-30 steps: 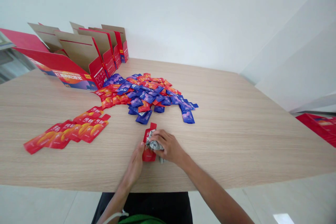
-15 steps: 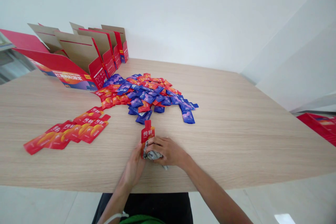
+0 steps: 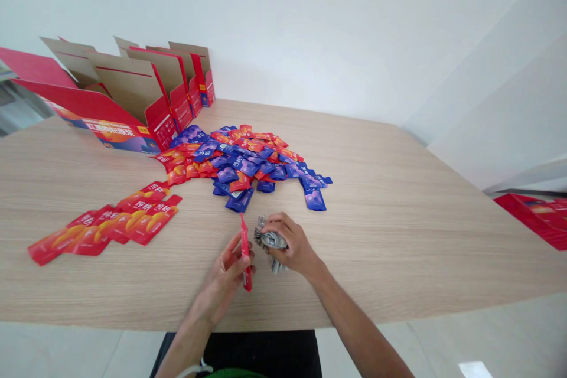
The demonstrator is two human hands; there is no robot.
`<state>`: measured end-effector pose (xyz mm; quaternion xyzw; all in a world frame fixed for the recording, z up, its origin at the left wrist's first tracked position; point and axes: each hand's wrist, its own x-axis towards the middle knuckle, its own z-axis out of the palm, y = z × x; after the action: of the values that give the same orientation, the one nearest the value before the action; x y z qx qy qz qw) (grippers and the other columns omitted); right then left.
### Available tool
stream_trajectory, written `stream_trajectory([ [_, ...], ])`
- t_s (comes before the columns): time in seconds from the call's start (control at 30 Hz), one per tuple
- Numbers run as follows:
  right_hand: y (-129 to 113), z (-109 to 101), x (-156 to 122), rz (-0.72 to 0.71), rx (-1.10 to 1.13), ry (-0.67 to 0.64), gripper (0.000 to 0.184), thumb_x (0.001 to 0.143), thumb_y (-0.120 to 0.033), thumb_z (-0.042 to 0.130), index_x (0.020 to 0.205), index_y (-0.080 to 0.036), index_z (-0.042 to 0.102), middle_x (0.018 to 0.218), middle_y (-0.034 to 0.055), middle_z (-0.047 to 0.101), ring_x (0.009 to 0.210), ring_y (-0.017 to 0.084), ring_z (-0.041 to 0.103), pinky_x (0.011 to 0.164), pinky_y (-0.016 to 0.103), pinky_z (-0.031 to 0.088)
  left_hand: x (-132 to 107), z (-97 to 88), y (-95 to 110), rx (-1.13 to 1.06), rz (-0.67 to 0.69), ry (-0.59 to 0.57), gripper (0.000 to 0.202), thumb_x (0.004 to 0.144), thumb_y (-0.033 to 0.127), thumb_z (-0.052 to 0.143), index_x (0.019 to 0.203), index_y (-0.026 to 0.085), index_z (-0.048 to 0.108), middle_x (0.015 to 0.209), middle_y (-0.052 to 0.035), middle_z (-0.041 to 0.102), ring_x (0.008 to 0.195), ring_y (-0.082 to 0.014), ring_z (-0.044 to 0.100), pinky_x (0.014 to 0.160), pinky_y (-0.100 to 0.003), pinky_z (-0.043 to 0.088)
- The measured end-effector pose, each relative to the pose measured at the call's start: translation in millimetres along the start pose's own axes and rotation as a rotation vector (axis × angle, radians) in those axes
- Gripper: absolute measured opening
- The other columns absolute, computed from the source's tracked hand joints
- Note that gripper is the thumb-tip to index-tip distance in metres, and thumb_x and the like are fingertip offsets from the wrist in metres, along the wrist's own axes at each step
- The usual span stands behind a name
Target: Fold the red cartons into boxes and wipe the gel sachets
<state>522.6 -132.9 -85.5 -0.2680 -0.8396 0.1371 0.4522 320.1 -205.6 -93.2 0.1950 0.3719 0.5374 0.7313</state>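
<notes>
One plain white wall (image 3: 310, 41) rose behind the work area and formed the largest surface in view. Pale floor tiles (image 3: 376, 348), divided by thin joints, showed below the front edge of the desk (image 3: 398, 218). The desk top was light in colour, with wood grain running from side to side. Open red cartons (image 3: 119, 124) stood in a row at its rear left, brown inner flaps raised. A red printed object (image 3: 531, 218) was located beyond the right edge of the desk. A mixed pile of blue and red pouches (image 3: 248, 159) lay near the middle, and a row of overlapping red pouches (image 3: 110, 221) lay at the left.

The right hand (image 3: 290, 242) was partly closed around a crumpled grey cloth (image 3: 275, 241) near the front of the desk. The left hand (image 3: 225, 274) was nearly closed, thumb against fingers, gripping a single red pouch (image 3: 245, 251). This pouch was turned on edge, just beside the cloth; a narrow gap separated them. Contact between its lower end and the desk could not be determined.
</notes>
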Motion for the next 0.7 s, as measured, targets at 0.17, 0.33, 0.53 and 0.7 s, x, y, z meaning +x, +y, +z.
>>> stream_trajectory([
  [0.17,2.5,-7.5,-0.6,0.052,0.041,0.198,0.02,0.106,-0.037,0.06,0.119,-0.024,0.067,0.11,0.0101,0.069,0.1,0.024,0.071,0.087,0.038,0.062,2.0,-2.6,-1.3,0.044,-0.056,0.106,0.051,0.065,0.035,0.104,0.108,0.016,0.084,0.088,-0.0039,0.079,0.073,-0.0137,0.07,0.07,-0.022,0.057],
  [0.33,2.7,-7.5,-3.3,0.041,0.028,0.141,0.027,0.107,-0.047,0.058,0.118,-0.024,0.068,0.11,0.011,0.069,0.098,0.025,0.071,0.085,0.039,0.063,3.5,3.9,-2.1,-0.047,-0.041,0.207,0.052,0.073,0.035,0.098,0.118,0.016,0.081,0.107,-0.0093,0.084,0.098,-0.0243,0.079,0.085,-0.03,0.062],
  [0.53,-2.3,7.2,-1.0,-0.069,-0.07,-0.069,0.02,0.106,-0.034,0.061,0.123,-0.025,0.066,0.114,0.0107,0.071,0.103,0.024,0.071,0.086,0.036,0.063,7.0,19.4,-5.6,-0.089,0.054,0.163,0.059,0.071,0.058,0.094,0.111,0.016,0.082,0.116,-0.0099,0.084,0.12,-0.0338,0.073,0.101,-0.042,0.06],
  [0.7,-6.7,21.7,-7.9,-0.137,-0.14,-0.312,0.026,0.1,-0.034,0.074,0.122,-0.024,0.066,0.116,0.01,0.073,0.11,0.023,0.071,0.093,0.034,0.06,13.7,24.6,-8.2,-0.097,0.106,0.244,0.051,0.064,0.051,0.098,0.098,0.016,0.082,0.102,-0.007,0.083,0.115,-0.0325,0.074,0.096,-0.039,0.061],
])
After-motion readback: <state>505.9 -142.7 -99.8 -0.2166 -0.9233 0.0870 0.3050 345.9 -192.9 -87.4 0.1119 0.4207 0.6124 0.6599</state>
